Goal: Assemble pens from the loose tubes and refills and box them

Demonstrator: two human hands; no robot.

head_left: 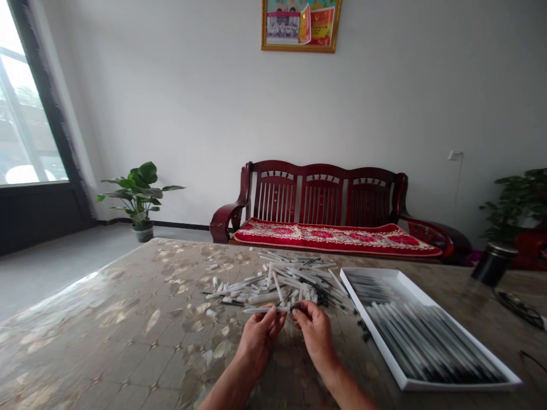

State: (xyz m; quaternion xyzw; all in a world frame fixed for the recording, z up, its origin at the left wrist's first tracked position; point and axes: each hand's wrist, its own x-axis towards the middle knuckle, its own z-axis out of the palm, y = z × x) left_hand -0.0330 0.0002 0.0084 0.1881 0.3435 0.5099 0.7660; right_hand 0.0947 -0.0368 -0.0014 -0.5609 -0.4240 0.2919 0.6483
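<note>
My left hand [261, 330] pinches a white pen [254, 310] that lies level, its tip end pointing left. At the pen's right end, the fingers of my right hand [313, 326] are closed on a small dark piece, which looks like a black pen cap [294, 310]. Just beyond both hands spreads a loose pile of pen parts [256, 287], with white barrels, thin dark refills and small black pieces mixed together. To the right stands a shallow white box [387, 364] holding many pens [431, 339] in rows, their black ends towards me.
The patterned tablecloth [128, 341] covers the table. Several small black pieces [364, 329] lie beside the box's left wall. A black cylindrical container [493, 265] and a dark cable [519, 307] are at the right. Behind the table stands a red wooden bench [322, 193].
</note>
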